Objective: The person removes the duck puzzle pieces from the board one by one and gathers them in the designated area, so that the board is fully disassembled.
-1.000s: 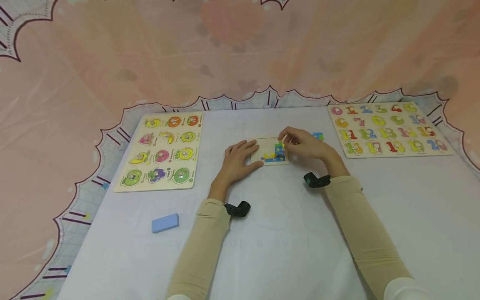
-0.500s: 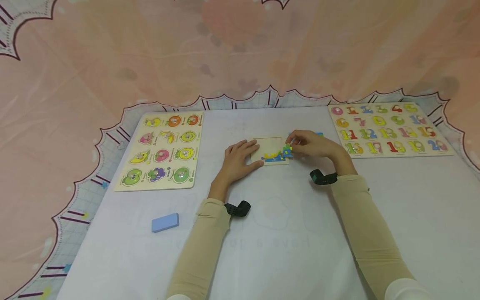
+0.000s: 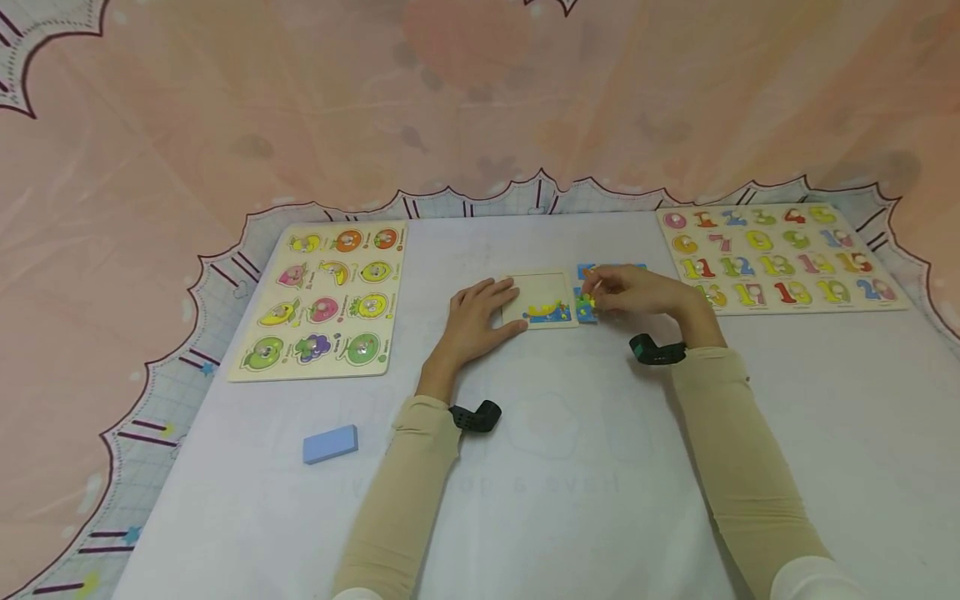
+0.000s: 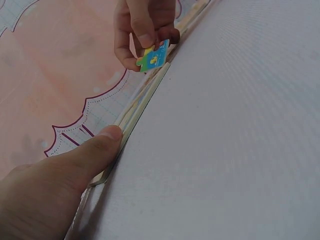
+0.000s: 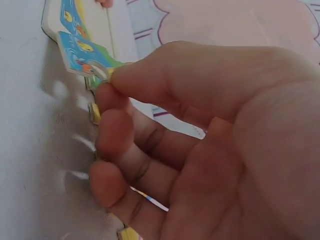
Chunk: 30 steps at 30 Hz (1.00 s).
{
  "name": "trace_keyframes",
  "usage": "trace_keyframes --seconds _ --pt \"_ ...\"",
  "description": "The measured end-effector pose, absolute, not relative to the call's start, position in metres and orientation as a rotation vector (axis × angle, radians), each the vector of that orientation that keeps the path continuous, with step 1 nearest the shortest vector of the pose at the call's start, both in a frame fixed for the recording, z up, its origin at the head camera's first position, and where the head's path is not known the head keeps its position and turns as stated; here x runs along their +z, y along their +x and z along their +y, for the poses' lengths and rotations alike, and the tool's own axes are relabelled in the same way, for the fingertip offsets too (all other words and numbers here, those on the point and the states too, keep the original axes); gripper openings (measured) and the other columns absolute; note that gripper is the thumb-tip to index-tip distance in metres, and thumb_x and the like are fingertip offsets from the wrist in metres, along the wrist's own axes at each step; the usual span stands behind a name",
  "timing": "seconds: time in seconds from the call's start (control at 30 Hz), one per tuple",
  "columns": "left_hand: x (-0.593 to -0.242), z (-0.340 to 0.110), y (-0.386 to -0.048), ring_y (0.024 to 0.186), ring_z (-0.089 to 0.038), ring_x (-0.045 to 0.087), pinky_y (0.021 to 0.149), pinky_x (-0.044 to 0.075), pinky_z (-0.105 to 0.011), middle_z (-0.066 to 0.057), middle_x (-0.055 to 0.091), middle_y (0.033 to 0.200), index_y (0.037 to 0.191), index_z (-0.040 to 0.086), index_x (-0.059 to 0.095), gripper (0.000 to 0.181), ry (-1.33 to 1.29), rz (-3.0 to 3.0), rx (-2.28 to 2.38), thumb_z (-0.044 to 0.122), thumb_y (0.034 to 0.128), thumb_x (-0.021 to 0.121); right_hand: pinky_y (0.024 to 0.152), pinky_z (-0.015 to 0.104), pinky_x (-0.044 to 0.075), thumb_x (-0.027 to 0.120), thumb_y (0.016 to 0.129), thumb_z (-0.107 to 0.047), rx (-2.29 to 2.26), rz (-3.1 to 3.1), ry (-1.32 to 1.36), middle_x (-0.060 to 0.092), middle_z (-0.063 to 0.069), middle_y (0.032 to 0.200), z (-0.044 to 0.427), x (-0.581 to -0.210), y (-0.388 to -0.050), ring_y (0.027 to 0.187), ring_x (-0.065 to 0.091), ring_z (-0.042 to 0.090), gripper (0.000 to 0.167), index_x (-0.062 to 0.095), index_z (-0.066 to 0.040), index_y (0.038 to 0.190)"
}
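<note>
One piece [image 5: 82, 51], pinched in the grip of the right hand [image 3: 637, 292], just right of the board [image 3: 534, 292]; left hand [image 3: 476, 323], fingers extended, at its left edge

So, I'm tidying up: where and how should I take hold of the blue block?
I'd take the blue block at the middle of its two long edges, coming straight down from above. It lies flat on the table, apart from the other things, and looks longer than wide, so that spans its shorter way.
</note>
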<state>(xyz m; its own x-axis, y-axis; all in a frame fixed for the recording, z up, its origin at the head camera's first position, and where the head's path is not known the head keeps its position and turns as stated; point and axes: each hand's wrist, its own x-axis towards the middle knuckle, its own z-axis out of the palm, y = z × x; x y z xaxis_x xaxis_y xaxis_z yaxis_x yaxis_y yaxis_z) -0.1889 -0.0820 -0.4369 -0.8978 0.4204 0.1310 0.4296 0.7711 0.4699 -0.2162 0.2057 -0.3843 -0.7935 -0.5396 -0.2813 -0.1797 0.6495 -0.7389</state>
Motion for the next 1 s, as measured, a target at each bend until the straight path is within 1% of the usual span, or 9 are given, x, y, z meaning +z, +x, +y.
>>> trace_keyframes --seconds 0.27,0.47,0.8,1.0 --pt "-0.4373 -0.0825 -0.1886 0.142 -0.021 0.028 0.112 0.018 -0.049 0.004 0.04 0.15 0.138 0.02 0.05 0.061 -0.708 -2.938 -0.788 0.049 0.0864 0.062 0.072 0.031 0.038 0.062 0.09 -0.017 -0.961 2.349 -0.496 0.051 0.005 0.077 0.2079 -0.3807 -0.2133 0.079 0.048 0.019 0.027 0.057 -0.008 0.115" --pt "-0.4356 -0.0824 -0.1876 0.143 -0.021 0.028 0.112 0.019 -0.049 0.003 0.04 0.15 0.138 0.019 0.05 0.061 -0.708 -2.933 -0.809 0.048 0.0863 0.063 0.074 0.03 0.038 0.062 0.09 -0.018 -0.945 2.341 -0.474 0.052 0.004 0.084 0.2078 -0.3805 -0.213 0.083 0.047 0.018 0.029 0.057 -0.007 0.116" --pt "-0.4355 -0.0822 -0.1878 0.143 -0.021 0.027 0.112 0.019 -0.049 0.004 0.04 0.15 0.138 0.019 0.05 0.06 -0.717 -2.923 -0.814 0.047 0.0868 0.063 0.073 0.028 0.043 0.063 0.09 -0.017 -0.953 2.328 -0.507 0.057 0.007 0.09 0.2098 -0.3833 -0.2141 0.081 0.051 0.018 0.026 0.058 -0.006 0.113" --pt "-0.4373 -0.0858 -0.1875 0.143 -0.021 0.027 0.112 0.018 -0.049 0.004 0.039 0.151 0.139 0.02 0.049 0.061 -0.709 -2.934 -0.8 0.049 0.0866 0.062 0.073 0.028 0.042 0.064 0.089 -0.017 -0.944 2.357 -0.508 0.056 0.006 0.089 0.2051 -0.3864 -0.2168 0.082 0.05 0.018 0.024 0.061 -0.007 0.111"
